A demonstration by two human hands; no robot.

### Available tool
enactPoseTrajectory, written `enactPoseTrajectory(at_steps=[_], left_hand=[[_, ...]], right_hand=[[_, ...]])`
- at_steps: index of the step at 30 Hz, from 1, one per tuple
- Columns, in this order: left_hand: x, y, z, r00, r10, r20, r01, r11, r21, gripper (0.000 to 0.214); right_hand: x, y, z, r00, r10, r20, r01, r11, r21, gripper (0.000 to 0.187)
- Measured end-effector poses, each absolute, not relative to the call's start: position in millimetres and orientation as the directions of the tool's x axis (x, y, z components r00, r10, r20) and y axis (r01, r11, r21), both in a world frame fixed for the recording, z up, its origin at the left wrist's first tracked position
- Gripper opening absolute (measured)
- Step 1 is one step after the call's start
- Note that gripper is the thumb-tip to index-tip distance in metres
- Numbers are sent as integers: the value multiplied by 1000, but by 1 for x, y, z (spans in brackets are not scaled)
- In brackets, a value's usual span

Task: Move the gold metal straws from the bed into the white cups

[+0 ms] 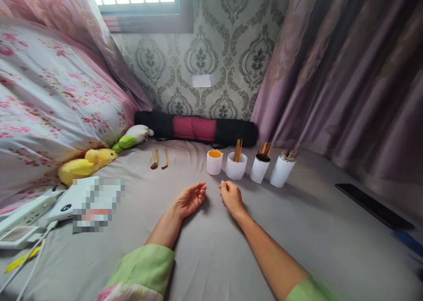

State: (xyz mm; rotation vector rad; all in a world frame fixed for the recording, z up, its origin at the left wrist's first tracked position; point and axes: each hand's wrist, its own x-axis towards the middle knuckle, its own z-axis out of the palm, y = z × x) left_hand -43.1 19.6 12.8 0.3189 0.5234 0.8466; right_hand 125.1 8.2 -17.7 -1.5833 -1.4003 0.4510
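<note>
My left hand (191, 199) rests on the grey sheet, palm turned up, its fingers loosely curled around nothing. Just to its right, my right hand (232, 198) has its fingers folded in and the thumb against them; nothing sticks out of it. Beyond both hands stands a row of white-wrapped containers: a cup with an orange inside (214, 165), a wide tub (235, 172), a slim can (258, 171) and a taller jar (281, 173). Thin gold sticks (238, 150) rise from the tub, and similar ones from the can and jar. Bent gold sticks, like drinking straws (155, 159), lie at the left.
A black phone (372, 205) lies at the right. Left are a power strip (31, 208), a white power bank (71, 199) with cables, a blurred-out item (99, 204) and plush toys (86, 165). A black and red roll (194, 128) lies along the wall.
</note>
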Motion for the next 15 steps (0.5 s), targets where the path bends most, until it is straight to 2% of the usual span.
enactPoseTrajectory(at_steps=[15], left_hand=[[-42, 20, 13, 527, 782, -332, -629, 622, 467, 11]], right_hand=[[125, 9, -17, 275, 908, 316, 594, 98, -798, 40]])
